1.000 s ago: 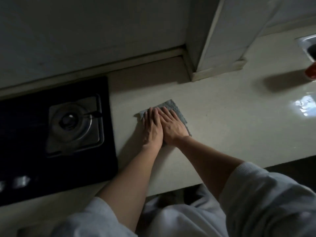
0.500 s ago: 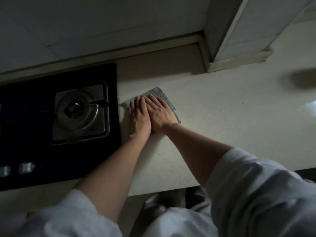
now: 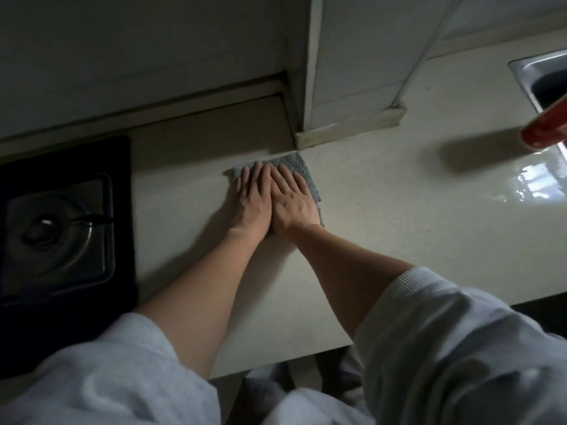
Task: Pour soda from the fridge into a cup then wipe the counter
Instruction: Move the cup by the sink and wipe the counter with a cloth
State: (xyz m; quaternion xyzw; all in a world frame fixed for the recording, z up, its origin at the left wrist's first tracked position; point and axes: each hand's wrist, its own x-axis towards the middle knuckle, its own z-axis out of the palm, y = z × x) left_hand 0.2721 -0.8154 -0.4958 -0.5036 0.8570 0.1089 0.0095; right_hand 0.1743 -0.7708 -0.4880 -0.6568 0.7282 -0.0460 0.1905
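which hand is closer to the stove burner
Left. The left hand lies flat on the cloth, on the side toward the burner; the right hand presses beside it, farther from the burner.

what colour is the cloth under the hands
Grey-blue cloth, seen in the head view, the only one.

1. The cloth (image 3: pixel 296 164) slides right across the counter (image 3: pixel 399 228), from just beside the stove (image 3: pixel 61 228) to well apart from it.
2. Its far corner now lies near the pillar base (image 3: pixel 346 127).
3. The left hand (image 3: pixel 251 207) and right hand (image 3: pixel 294 207) move with it.
4. The sink (image 3: pixel 521 69) and a red object (image 3: pixel 544 130) return to view (camera swing).
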